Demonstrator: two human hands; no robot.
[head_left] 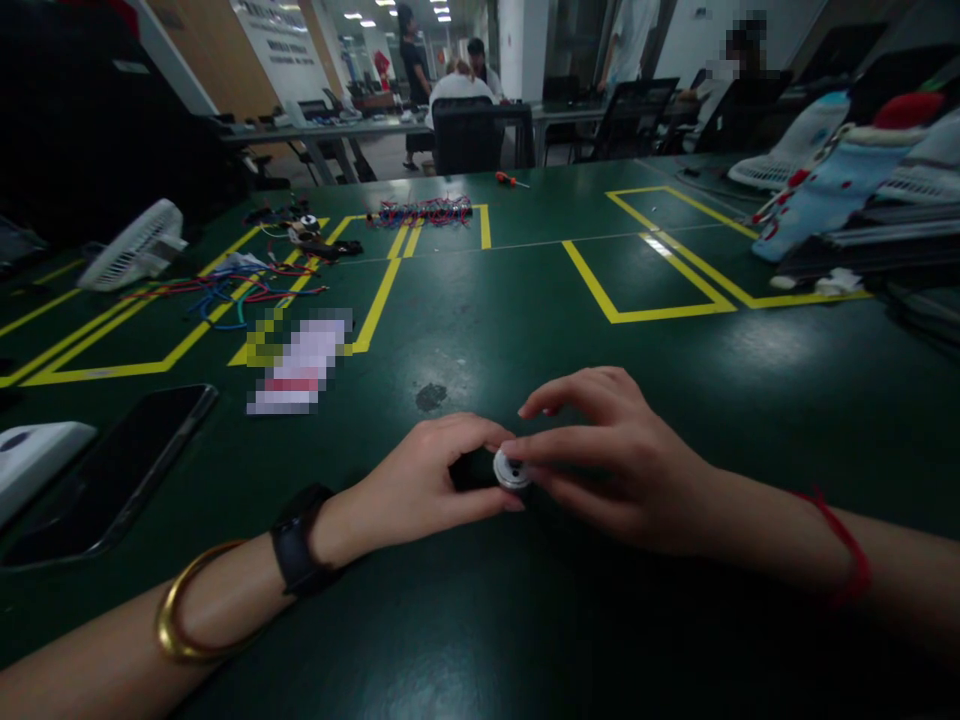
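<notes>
A small round part with a white-silver rim and dark holes in its top stands at the front middle of the green table. Its exact kind is hard to tell. My left hand, with a dark watch and a gold bangle on the arm, grips it from the left between thumb and fingers. From the right, my right hand touches its top rim with a fingertip and its side with the thumb. The other fingers of that hand are raised and curled. A red string circles the right wrist.
On the left lie a phone, a white device, a blurred paper, loose wires and a white fan. Further back are a wire bundle and a screwdriver. A blue bottle-like thing stands right. People sit and stand beyond.
</notes>
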